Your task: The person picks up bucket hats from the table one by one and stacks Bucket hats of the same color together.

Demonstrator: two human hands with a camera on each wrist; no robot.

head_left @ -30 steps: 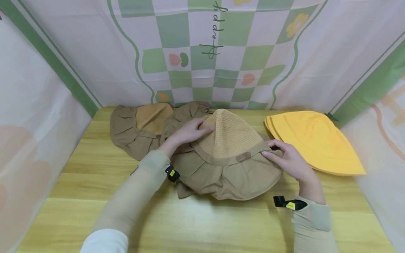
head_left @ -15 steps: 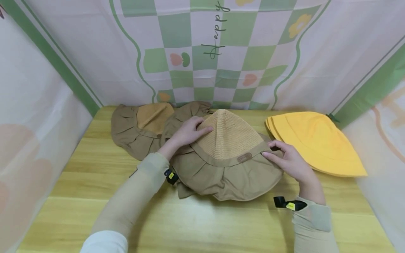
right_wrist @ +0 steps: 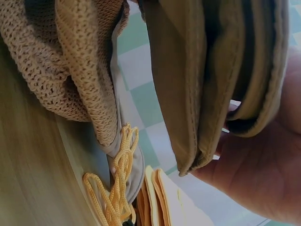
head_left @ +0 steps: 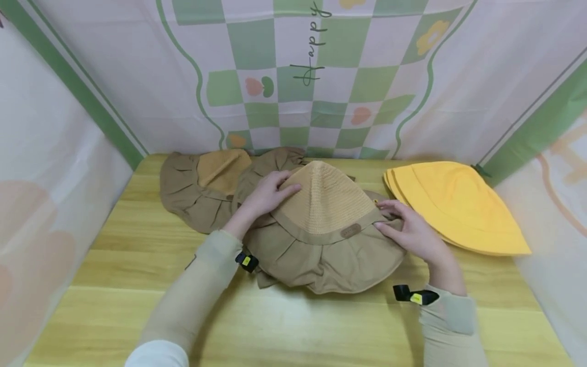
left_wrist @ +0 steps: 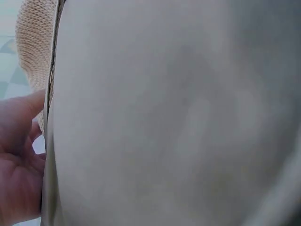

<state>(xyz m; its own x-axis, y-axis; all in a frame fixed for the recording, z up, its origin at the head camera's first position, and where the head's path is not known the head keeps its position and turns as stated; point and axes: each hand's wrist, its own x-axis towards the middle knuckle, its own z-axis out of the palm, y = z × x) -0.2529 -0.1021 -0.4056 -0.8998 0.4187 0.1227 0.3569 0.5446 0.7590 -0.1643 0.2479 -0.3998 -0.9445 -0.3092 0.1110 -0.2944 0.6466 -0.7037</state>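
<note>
A brown sun hat [head_left: 330, 204] with a light knit crown, pleated cloth brim and small leather tag is tilted up at mid-table. My left hand [head_left: 265, 198] holds its crown from the left, thumb on the knit; in the left wrist view the near brim [left_wrist: 155, 117] covers most of the picture. My right hand [head_left: 412, 229] grips the brim's right side, thumb in front. Up close in the right wrist view, folded brim cloth [right_wrist: 207, 84] lies against the palm. Another brown brim [head_left: 279, 159] shows behind the held hat.
One more brown hat [head_left: 183, 188] with a tan crown lies at the back left. Yellow hats [head_left: 463, 204] are stacked at the right. A looped yellow cord [right_wrist: 123, 160] hangs near a knit crown in the right wrist view. A printed cloth wall [head_left: 293, 112] stands behind the table.
The held hat has shifted slightly left and down with both hands. My right index finger now lies farther left along the brim's edge. The other hats stay put.
</note>
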